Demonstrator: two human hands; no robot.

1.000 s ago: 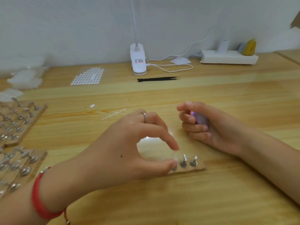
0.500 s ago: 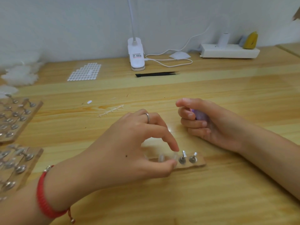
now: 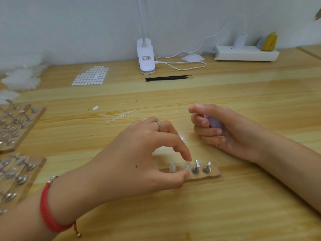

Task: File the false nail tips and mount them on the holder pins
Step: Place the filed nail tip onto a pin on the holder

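Left hand [image 3: 142, 153], thumb and forefinger pinched together on a clear false nail tip [image 3: 187, 165], brings it to a pin on the small wooden holder strip [image 3: 214, 173] lying on the near middle of the worktop [image 3: 225, 214]. The fingertips hide whether the tip is seated on its pin. Just to its left another clear tip [image 3: 172, 167] already stands mounted, and to its right two bare pins [image 3: 196, 168] lean slightly.

The right hand [image 3: 231, 134] rests farther back, apart from the strip. Its fingers are curled round a small purple tool [image 3: 215, 122], probably the file.

The main risk appears to be the strip itself. Nothing pins it down, so a firm push on the tip could slide or tip the light wood. The glossy tip could also spring out of so fine a pinch and vanish against the pale worktop. The thumb sits close to the mounted tip and the forefinger close to the nearest bare pin, so a sideways slip could knock one loose or bend the other.

Black tweezers [image 3: 168, 78] lie unused at the far side, near the clip lamp [image 3: 145, 56].
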